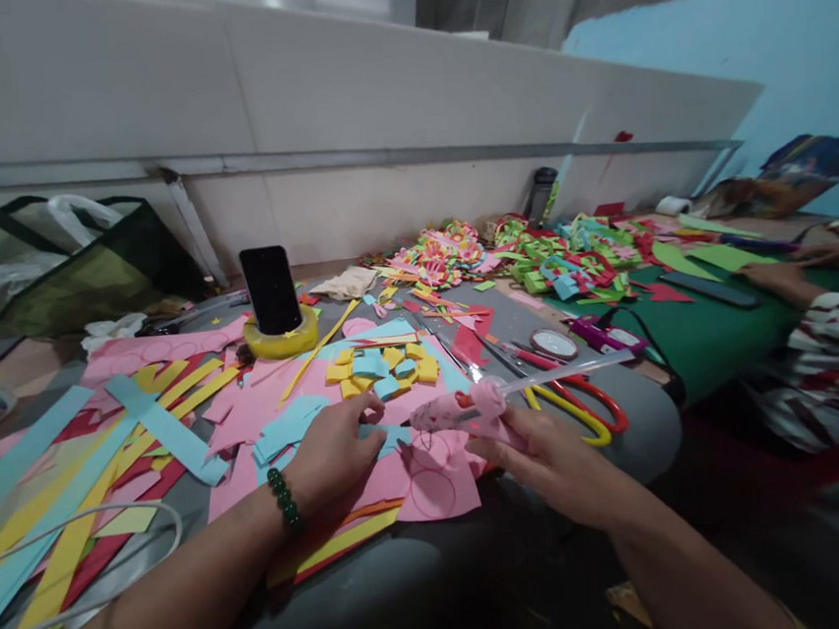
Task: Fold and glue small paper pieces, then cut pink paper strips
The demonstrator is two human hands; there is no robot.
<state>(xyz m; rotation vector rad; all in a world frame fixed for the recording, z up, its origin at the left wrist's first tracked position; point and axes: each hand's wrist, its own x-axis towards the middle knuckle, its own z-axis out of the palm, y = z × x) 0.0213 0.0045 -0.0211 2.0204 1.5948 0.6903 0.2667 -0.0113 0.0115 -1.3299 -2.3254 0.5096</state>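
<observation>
My right hand (537, 452) is wrapped round the handle of a pink hot glue gun (465, 411), with a long clear glue stick (573, 369) poking from its back end. The gun's nozzle points left, close to a light-blue paper strip (396, 438). Thumb and fingers of my left hand (340, 451) pinch this strip above pink paper sheets (444, 495) marked with drawn circles. Just beyond lie small folded yellow and blue paper pieces (382, 366). A stack of light-blue paper (286, 428) sits beside my left wrist.
Coloured strips (107, 463) and a white cable (177, 526) cover the left side. A phone (271, 289) stands on a yellow tape roll (284, 339). Scissors (584, 407) lie right of the gun. Finished paper pieces (450, 252) are heaped behind. Another person's hand (779, 282) is at the right.
</observation>
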